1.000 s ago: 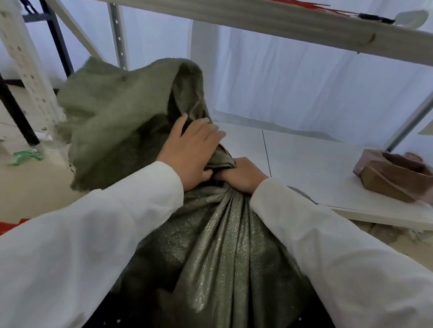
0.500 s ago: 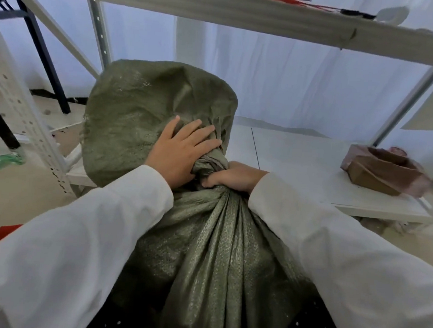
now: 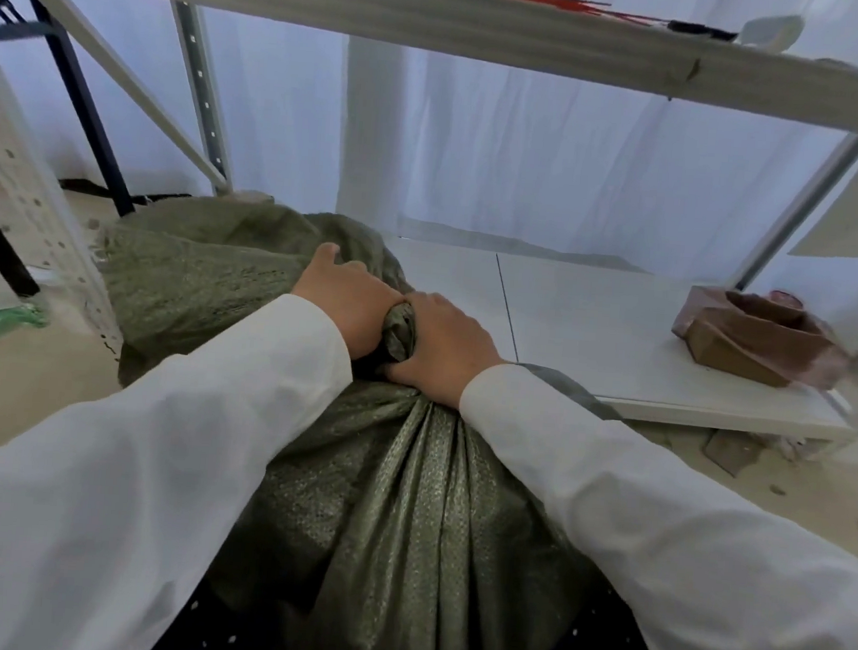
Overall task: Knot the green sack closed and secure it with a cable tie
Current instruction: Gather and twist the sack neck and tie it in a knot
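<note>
The woven green plastic sack (image 3: pixel 404 500) runs off the bottom edge, and its gathered neck mostly vanishes under both hands. The crumpled green scrap (image 3: pixel 11 322) on the floor is too blurry to identify. The brown angular cardboard piece (image 3: pixel 751 337) smears at its right end.

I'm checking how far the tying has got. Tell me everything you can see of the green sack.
The green sack looks like coarse woven plastic cloth with a dull sheen. Its full body stands between the person's arms, gathered into tight pleats that run up to a twisted neck. The left hand and right hand both grip that neck, side by side. Beyond the hands the loose top flops away to the left, rumpled, beside the shelf's post. No cable tie shows on it.
</note>
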